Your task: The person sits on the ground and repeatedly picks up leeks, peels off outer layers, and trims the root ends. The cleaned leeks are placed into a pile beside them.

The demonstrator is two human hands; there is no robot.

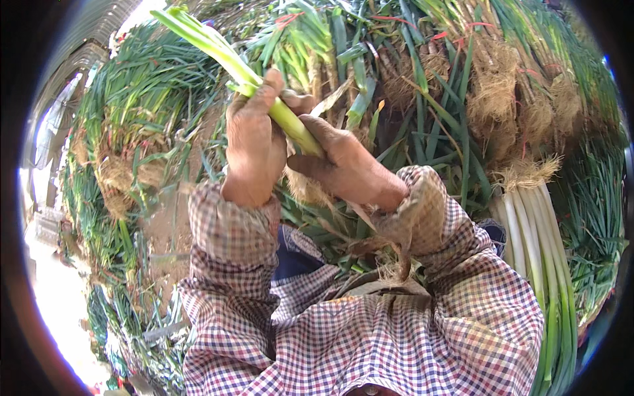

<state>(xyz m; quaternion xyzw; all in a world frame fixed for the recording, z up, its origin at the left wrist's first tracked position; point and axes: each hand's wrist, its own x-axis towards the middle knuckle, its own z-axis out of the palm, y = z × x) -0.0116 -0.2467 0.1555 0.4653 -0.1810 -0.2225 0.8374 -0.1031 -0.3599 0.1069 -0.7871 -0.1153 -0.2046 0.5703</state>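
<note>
Both my hands are on one green onion stalk (pixel 296 127), held up at a slant with its pale green leaves toward the upper left. My left hand (pixel 253 148) grips it higher up, thumb along the stem beside a small split leaf base. Lower down, the thumb and fingers of my right hand (pixel 346 166) close around the stem. Its bottom end is hidden by the right hand. Tan fibrous roots (pixel 308 187) show just beneath that hand; I cannot tell whether they belong to this stalk.
Peeled green onions (pixel 532 227) with white stems lie at my right side, roots pointing away. Unpeeled bundles (pixel 495 94) tied with red strips are heaped ahead. More onions (pixel 148 89) lie to the left beside bare soil (pixel 168 222). Loose leaves (pixel 436 143) cover the ground before me.
</note>
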